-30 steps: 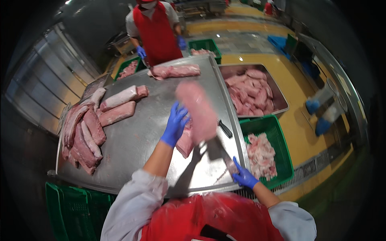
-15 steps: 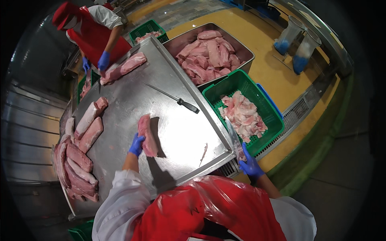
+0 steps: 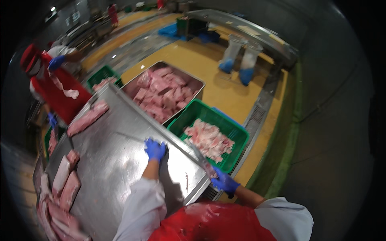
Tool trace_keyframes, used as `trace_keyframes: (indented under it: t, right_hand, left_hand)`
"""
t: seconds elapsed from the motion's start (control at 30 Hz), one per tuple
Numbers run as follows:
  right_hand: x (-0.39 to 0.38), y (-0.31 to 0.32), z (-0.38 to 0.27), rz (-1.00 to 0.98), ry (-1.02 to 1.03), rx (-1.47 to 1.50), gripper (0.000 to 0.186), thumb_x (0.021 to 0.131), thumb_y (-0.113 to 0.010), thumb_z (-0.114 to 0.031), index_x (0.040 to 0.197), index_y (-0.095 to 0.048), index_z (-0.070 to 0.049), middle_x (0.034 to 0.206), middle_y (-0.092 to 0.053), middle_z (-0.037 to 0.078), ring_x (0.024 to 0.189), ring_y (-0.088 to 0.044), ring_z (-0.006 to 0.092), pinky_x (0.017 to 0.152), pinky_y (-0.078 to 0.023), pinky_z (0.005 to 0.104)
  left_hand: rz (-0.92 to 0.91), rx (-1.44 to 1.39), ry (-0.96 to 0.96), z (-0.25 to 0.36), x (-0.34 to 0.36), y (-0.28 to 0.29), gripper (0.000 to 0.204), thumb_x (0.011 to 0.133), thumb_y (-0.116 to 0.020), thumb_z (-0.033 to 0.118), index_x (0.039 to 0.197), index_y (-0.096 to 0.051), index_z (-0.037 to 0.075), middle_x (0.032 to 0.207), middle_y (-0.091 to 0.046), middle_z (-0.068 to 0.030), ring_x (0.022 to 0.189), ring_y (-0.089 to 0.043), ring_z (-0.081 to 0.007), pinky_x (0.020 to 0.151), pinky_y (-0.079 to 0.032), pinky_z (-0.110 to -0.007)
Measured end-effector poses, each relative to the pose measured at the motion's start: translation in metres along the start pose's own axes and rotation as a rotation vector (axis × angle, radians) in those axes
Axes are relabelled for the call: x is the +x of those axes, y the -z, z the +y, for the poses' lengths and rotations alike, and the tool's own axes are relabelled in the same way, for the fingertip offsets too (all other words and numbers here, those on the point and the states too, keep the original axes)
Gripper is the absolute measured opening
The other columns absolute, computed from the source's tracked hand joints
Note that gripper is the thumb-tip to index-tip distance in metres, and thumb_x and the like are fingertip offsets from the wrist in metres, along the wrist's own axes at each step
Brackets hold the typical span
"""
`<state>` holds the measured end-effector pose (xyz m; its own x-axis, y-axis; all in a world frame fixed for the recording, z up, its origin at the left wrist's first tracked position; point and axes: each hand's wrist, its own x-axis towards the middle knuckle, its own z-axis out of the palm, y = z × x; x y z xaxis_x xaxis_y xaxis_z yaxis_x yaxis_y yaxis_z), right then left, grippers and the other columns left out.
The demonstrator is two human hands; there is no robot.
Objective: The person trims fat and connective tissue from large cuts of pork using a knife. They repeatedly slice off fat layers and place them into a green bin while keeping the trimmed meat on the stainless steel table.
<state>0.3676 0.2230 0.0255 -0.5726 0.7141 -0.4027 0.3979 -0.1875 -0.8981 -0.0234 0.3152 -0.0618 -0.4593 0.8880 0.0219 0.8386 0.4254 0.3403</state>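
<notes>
My left hand (image 3: 155, 150), in a blue glove, is over the handle end of a sharpening steel on the metal table (image 3: 116, 176). Its fingers look closed round the handle, which they hide; the thin rod (image 3: 129, 137) shows blurred to the left. In my gloved right hand (image 3: 225, 182) is a knife (image 3: 198, 155), its blade pointing away along the table's right edge. Beside the blade stands a green basket (image 3: 241, 141) with pale meat trimmings (image 3: 209, 139). A thin meat scrap (image 3: 186, 181) lies near the table corner.
Several pork loins (image 3: 60, 205) are piled at the table's left. Another loin (image 3: 88, 117) lies before a co-worker (image 3: 60, 94), whose raised gloved hand holds a pale strip. A steel bin (image 3: 198, 81) of meat pieces stands beyond the right edge. Wall and drain grate (image 3: 257, 110) lie right.
The meat piece from my left hand is gone from the table. That hand has moved to the sharpening steel. My view has swung up and right; the co-worker has lifted a strip.
</notes>
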Motion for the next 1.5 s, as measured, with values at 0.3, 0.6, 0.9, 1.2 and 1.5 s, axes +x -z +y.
trace_keyframes:
  t: [0.3, 0.6, 0.9, 1.2, 1.5]
  right_hand:
    - [0.029, -0.026, -0.013, -0.281, -0.015, -0.114, 0.086, 0.098, -0.056, -0.021, 0.162, 0.001, -0.031, 0.075, -0.062, 0.009, 0.053, -0.057, 0.0148, 0.055, -0.053, 0.0308]
    - [0.082, -0.082, -0.076, -1.102, -0.047, -0.540, 0.083, 0.101, -0.054, -0.020, 0.160, 0.001, -0.041, 0.074, -0.065, 0.010, 0.053, -0.060, 0.0169, 0.054, -0.054, 0.0322]
    - [0.218, -0.242, -0.125, -0.592, 0.483, -0.879, 0.078, 0.101, -0.046, -0.021, 0.161, 0.004, -0.029, 0.099, -0.067, 0.029, 0.088, -0.069, 0.0429, 0.081, -0.053, 0.0512]
    - [0.085, -0.074, -0.105, -1.318, 0.395, -0.878, 0.083, 0.094, -0.049, -0.015, 0.162, -0.005, -0.031, 0.096, -0.063, 0.011, 0.078, -0.066, 0.0269, 0.084, -0.052, 0.0392]
    - [0.193, -0.282, -0.142, -0.699, 0.551, -0.596, 0.084, 0.095, -0.053, -0.010, 0.161, -0.003, -0.024, 0.111, -0.065, 0.028, 0.094, -0.068, 0.0408, 0.084, -0.054, 0.0491]
  left_hand:
    - [0.134, -0.270, 0.231, -0.177, -0.237, 0.019, 0.041, 0.085, -0.059, 0.002, 0.123, -0.050, -0.006, 0.117, -0.056, -0.0252, 0.101, -0.059, -0.0397, 0.092, -0.048, -0.048]
    - [-0.268, -0.446, 0.437, -0.124, -0.360, 0.078, 0.030, 0.095, -0.062, 0.026, 0.109, -0.066, 0.000, 0.092, -0.070, -0.0248, 0.088, -0.069, -0.0423, 0.078, -0.054, -0.046]
    - [-0.317, -0.378, 0.560, -0.038, -0.370, 0.129, 0.039, 0.094, -0.061, 0.034, 0.107, -0.066, -0.003, 0.100, -0.069, -0.0295, 0.100, -0.066, -0.0451, 0.086, -0.052, -0.049]
    - [-0.284, -0.247, 0.595, -0.046, -0.378, 0.125, 0.041, 0.094, -0.060, 0.035, 0.109, -0.065, -0.003, 0.102, -0.069, -0.0291, 0.099, -0.066, -0.0450, 0.086, -0.052, -0.050]
    - [-0.263, -0.600, 0.609, -0.050, -0.376, 0.122, 0.035, 0.098, -0.054, 0.032, 0.100, -0.065, -0.001, 0.084, -0.068, -0.0167, 0.071, -0.066, -0.0316, 0.067, -0.053, -0.043]
